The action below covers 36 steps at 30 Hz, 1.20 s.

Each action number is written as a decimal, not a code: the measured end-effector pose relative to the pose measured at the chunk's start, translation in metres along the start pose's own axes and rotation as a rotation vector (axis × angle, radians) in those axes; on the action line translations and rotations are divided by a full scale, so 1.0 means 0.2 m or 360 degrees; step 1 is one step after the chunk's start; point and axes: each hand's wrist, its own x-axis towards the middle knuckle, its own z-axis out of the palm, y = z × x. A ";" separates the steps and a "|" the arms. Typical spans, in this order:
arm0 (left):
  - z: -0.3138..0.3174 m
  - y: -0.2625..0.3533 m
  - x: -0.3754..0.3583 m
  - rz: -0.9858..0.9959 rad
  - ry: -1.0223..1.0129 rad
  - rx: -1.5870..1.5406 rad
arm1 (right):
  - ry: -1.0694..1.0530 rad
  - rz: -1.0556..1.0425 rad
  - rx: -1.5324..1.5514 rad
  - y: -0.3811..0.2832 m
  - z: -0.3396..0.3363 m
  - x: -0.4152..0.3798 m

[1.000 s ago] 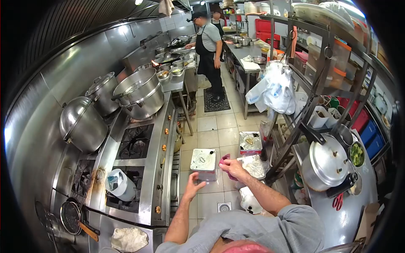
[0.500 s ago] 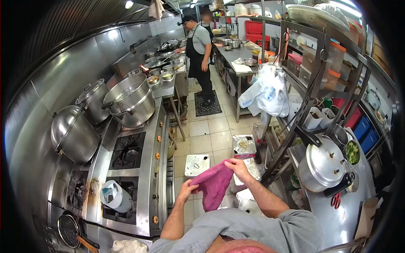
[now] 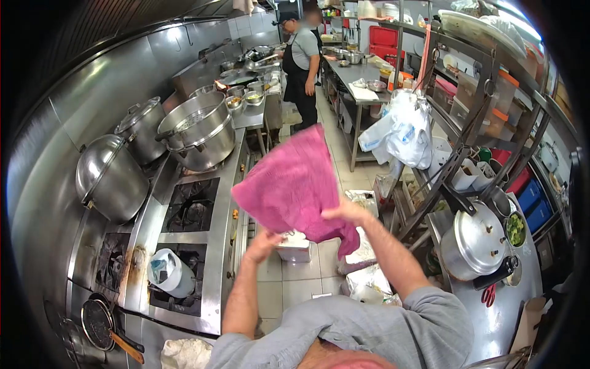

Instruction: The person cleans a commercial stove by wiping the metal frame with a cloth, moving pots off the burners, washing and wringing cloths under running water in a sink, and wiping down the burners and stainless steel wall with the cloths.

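A magenta cloth (image 3: 289, 178) billows up in front of me, spread wide and slightly blurred by motion. My right hand (image 3: 345, 212) is closed on its right side, with a loose corner dangling below the fingers. Just under the cloth's lower left edge is my left hand (image 3: 264, 245); its fingers are blurred, and I cannot tell if they grip the cloth. Behind the cloth, a white-topped box (image 3: 295, 247) stands on the tiled floor, partly covered in this view.
To the left runs a steel stove (image 3: 206, 230) with large pots (image 3: 200, 132) and a white bucket (image 3: 172, 273). A pressure cooker (image 3: 473, 237) sits on the right counter. White plastic bags (image 3: 402, 132) hang from the shelf rack. A person in a black apron (image 3: 299, 67) stands farther down the aisle.
The cloth has swung upward and away from me, opening from a hanging fold into a broad sheet. Both hands have moved up, and my left hand is now below the cloth's edge.
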 end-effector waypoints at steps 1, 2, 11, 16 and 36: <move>-0.03 -0.10 0.00 -0.0262 -0.0075 0.0065 | 0.0031 0.0017 0.0051 -0.02 0.10 -0.06; 0.09 -0.08 -0.02 -0.0178 0.0250 0.0012 | 0.0000 0.0143 0.0406 0.08 0.11 -0.04; -0.08 -0.31 -0.06 -0.0162 0.0718 -0.0407 | 0.0455 0.0190 0.1037 0.53 0.11 -0.08; -0.06 -0.19 -0.10 -0.0180 0.0623 -0.0533 | 0.0389 0.0324 0.1263 0.46 0.13 -0.13; -0.12 0.01 -0.03 0.0147 0.0793 -0.0382 | 0.0952 -0.0151 0.0772 0.13 0.01 0.03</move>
